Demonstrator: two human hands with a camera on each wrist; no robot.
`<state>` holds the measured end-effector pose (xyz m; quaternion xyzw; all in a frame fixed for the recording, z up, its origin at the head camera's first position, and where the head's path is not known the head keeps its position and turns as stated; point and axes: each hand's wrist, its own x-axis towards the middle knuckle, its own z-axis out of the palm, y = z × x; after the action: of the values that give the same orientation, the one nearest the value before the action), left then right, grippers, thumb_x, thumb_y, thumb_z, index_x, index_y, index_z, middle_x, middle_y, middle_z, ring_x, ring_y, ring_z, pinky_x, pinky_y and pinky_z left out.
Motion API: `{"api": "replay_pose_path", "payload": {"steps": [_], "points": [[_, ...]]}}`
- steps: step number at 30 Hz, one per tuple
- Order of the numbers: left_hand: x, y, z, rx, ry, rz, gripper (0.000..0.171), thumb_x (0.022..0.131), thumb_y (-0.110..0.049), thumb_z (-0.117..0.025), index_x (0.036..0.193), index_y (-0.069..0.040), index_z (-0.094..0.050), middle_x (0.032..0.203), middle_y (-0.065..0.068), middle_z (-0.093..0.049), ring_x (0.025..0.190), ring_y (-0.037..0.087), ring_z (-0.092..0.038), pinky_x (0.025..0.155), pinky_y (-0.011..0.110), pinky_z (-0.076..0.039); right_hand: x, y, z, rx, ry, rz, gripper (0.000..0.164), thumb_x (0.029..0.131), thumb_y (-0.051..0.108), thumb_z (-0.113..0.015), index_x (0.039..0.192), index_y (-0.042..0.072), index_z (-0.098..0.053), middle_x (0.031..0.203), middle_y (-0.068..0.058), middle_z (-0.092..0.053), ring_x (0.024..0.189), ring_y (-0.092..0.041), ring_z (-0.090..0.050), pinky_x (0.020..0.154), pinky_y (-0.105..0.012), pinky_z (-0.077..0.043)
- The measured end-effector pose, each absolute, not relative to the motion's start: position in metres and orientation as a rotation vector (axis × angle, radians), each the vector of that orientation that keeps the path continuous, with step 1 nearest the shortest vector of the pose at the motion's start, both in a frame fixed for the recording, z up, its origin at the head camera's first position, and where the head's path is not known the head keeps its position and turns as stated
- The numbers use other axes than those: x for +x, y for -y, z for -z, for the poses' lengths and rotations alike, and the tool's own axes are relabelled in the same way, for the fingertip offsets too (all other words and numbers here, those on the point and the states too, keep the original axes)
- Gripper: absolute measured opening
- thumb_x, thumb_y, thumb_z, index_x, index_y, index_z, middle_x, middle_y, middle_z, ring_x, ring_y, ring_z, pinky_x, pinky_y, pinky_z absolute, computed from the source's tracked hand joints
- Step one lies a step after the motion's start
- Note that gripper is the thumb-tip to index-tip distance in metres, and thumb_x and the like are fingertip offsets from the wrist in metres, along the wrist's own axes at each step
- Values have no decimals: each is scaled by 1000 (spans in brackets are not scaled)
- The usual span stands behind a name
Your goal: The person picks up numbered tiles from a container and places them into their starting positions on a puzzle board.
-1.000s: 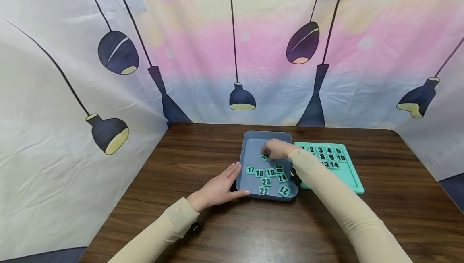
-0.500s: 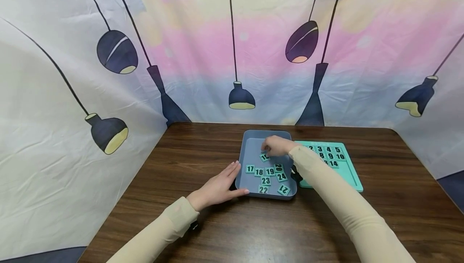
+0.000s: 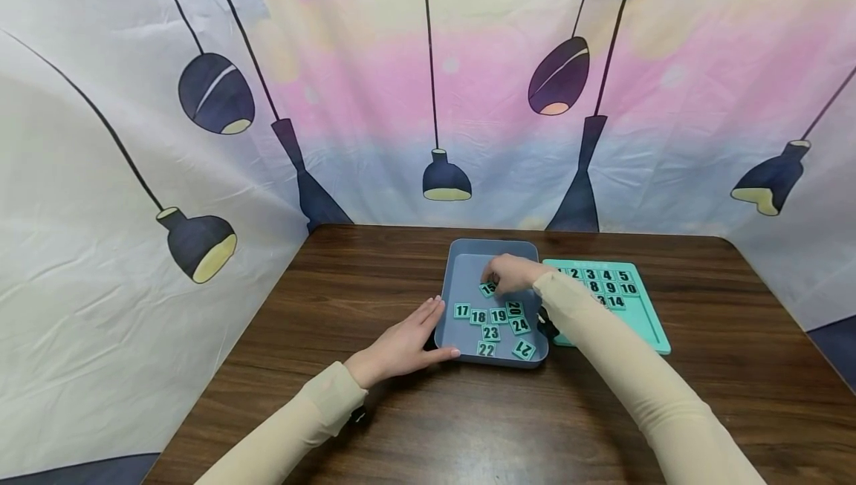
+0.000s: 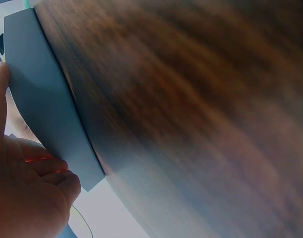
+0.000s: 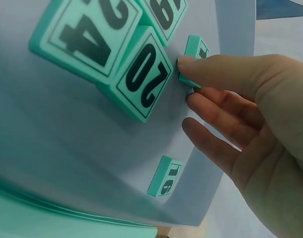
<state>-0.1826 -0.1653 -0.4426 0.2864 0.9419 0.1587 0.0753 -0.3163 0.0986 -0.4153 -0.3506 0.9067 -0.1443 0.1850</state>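
Observation:
My left hand [image 3: 401,344] rests at the near left corner of a blue-grey tray [image 3: 461,273], fingers along the left side and thumb at the front rim. In the left wrist view, its fingers touch the tray's outer wall [image 4: 45,89]. Inside the tray, my right hand [image 3: 511,273] pinches a green number tile [image 3: 488,290] that reads 15. The right wrist view shows the thumb over that tile [image 5: 192,48], with the index finger mostly hidden. A 16 tile [image 5: 167,177] lies nearby, covered by the hand in the head view.
Several loose tiles, among them 17 [image 3: 462,310], 23 [image 3: 491,333] and 22 [image 3: 486,350], lie in the tray's near half. A green board [image 3: 645,321] with rows of number tiles stands right of the tray, partly under my right sleeve [image 3: 615,344]. The wooden table [image 3: 374,269] carries everything.
The 15 tile has turned slightly under my right fingers, and that hand has shifted only a little. My left hand stays at the tray's corner.

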Motion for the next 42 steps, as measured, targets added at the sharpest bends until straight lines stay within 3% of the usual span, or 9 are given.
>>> {"api": "replay_pose_path", "payload": {"steps": [21,42], "points": [[-183,163,447,856,-2824,-490,100,93,-73,-50,160,-2,-23,167,16,-18,153,24,-16,117,44,-30,-317,-127,391,-1017,-2641,476,37,95,4,-69,131,-3,-65,125,-17,-61,115,-34,-60,93,-41,-53],[-183,165,443,855,-2816,-498,99,94,-71,-50,160,-3,-21,167,14,-16,154,23,-14,118,44,-28,-300,-248,357,-853,-2851,519,36,94,7,-69,125,-10,-65,112,-21,-63,98,-33,-63,84,-51,-53]]}}
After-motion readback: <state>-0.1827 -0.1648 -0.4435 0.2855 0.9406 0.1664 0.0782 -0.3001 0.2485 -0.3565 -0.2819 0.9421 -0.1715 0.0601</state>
